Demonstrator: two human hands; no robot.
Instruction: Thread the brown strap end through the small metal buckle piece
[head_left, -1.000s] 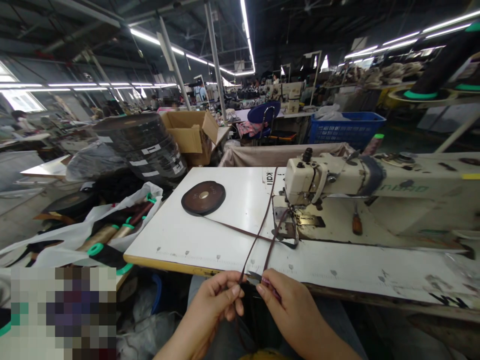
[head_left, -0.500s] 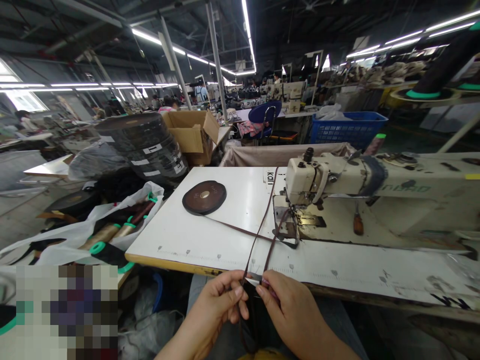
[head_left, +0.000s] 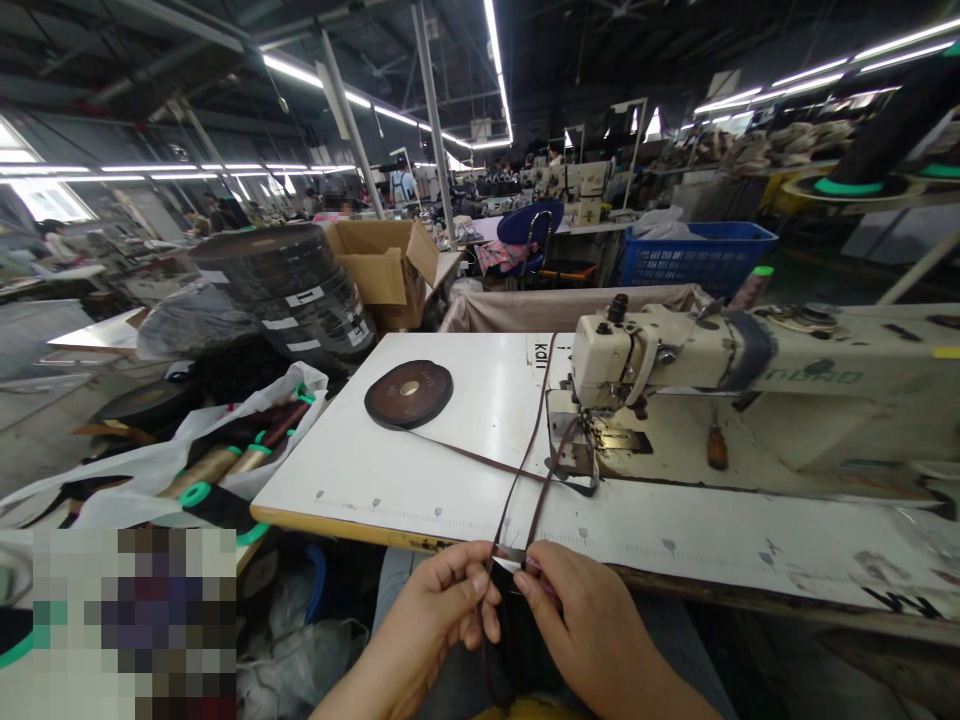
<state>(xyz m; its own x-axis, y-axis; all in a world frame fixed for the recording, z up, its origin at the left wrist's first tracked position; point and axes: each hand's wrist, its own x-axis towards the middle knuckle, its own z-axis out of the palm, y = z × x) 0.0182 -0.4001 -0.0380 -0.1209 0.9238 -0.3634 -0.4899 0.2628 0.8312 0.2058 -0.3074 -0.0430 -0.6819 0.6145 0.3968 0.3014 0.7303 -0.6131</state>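
Near the table's front edge, my left hand is closed, thumb and fingers pinching a narrow dark brown strip. Close beside it on the right, my right hand is closed round a small purple-handled blade. Its pale pointed end reaches toward the strip at my left fingertips; its exact kind is partly hidden by my fingers. Lengths of strip run from my hands up to the sewing machine. A flat brown roll lies to the left on the white tabletop, with a strip trailing off it to the right.
A wooden-handled screwdriver stands under the machine arm. At left are thread cones in a white bag, stacked dark rolls and a cardboard box. A blue basket stands behind the machine. Other people work farther back.
My hands have barely moved. The pale blade end has shifted very slightly, and the strip near my left fingers has moved a little to the right.
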